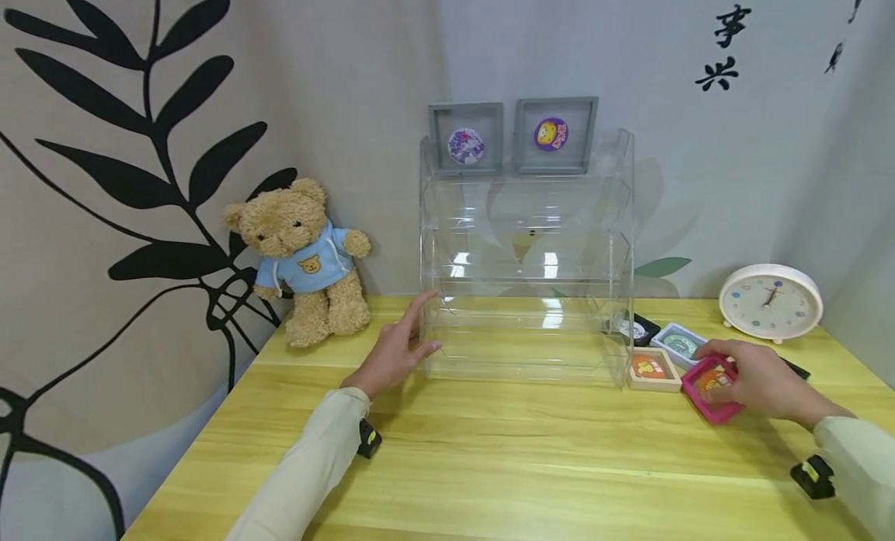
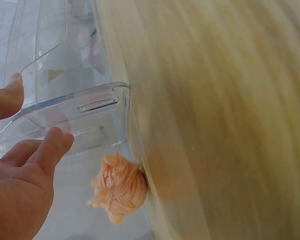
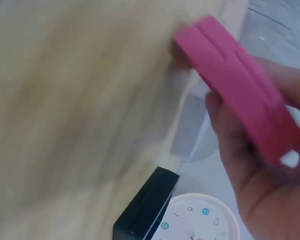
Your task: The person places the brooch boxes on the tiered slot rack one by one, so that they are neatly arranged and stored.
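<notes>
frame (image 1: 711,378), bright pink, pinched by right hand (image 1: 765,379), left hand (image 1: 393,356) spread at clear rack's (image 1: 524,319) side

Wood-grain table (image 1: 489,463) bearing clear tiered rack (image 1: 531,366), teddy bear (image 1: 304,265), round clock (image 1: 771,301), small frames (image 1: 654,370)

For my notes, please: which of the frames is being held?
The pink frame: the right hand grips it. The cream frame, blue frame and black frames are on the table; the grey frames stand on the rack.

A homelike setting: teddy bear (image 1: 311,265), white clock (image 1: 771,301), wooden table (image 1: 503,463), leaf-patterned backdrop (image 1: 336,98).
</notes>
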Demonstrator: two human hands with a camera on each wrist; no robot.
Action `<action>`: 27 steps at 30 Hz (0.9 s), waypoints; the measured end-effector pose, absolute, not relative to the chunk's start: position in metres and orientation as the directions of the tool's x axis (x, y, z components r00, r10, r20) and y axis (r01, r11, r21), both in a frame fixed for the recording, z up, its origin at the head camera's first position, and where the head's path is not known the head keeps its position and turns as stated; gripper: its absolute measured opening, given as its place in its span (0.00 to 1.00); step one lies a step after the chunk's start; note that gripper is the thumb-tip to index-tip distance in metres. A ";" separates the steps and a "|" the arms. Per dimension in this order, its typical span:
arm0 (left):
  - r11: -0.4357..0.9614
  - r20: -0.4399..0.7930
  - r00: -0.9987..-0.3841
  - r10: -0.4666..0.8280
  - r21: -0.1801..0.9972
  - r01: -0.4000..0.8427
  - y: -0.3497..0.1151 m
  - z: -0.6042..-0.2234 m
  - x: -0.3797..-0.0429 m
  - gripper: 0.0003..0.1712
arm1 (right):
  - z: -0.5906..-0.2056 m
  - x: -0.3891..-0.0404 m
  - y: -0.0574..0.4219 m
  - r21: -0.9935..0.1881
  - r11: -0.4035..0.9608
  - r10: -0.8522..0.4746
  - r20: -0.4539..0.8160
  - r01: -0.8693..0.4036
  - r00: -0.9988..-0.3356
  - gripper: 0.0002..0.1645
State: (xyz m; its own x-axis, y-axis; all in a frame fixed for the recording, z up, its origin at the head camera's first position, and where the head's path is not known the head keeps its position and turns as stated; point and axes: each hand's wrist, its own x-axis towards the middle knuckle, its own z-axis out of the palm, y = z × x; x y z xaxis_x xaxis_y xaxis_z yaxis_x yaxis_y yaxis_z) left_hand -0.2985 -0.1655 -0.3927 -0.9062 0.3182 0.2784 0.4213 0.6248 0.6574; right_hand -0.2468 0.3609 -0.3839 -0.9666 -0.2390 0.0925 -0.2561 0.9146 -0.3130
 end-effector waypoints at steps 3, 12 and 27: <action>0.623 0.279 -0.906 0.320 0.658 0.423 -0.165 -0.393 -0.298 0.52 | -0.381 -0.244 0.368 -0.426 0.865 -0.272 0.049 -0.266 -0.961 0.25; 0.631 0.297 -0.900 0.319 0.642 0.436 -0.165 -0.394 -0.299 0.52 | -0.364 -0.237 0.373 -0.615 0.766 -0.316 -0.108 -0.186 -0.943 0.20; 0.640 0.311 -0.894 0.321 0.625 0.447 -0.164 -0.392 -0.299 0.51 | -0.350 -0.231 0.350 -0.939 0.343 -0.525 -0.166 -0.029 -0.835 0.23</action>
State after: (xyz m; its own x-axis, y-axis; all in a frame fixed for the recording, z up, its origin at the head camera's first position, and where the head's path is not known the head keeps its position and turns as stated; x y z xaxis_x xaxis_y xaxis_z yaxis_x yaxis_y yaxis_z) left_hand -0.2988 -0.1637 -0.3921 -0.8945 0.3209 0.3112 0.4471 0.6404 0.6245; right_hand -0.2307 0.3502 -0.3505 -0.8347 -0.5252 -0.1659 -0.0293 0.3432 -0.9388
